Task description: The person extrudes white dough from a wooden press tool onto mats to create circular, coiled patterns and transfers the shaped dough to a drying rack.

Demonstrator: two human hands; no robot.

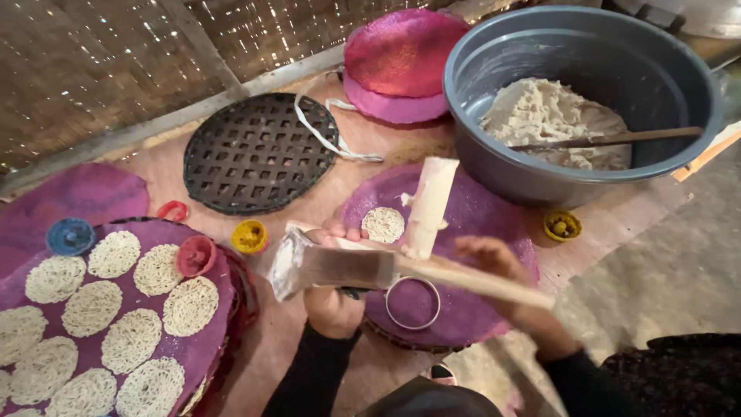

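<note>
The wooden noodle press [386, 266] is gripped in the left hand [332, 297] and steadied at its handle by the right hand [494, 262] above the purple mat [478, 224], beside one pressed noodle round [384, 225].

A grey basin [587, 46] of pale dough is sitting at the floor's far right edge, a stick [617, 139] lying in it. A black lattice mat [258, 154] is lying near the far wall, while noodle rounds [131, 340] are resting on a purple mat [204, 347] at the near left corner.
</note>
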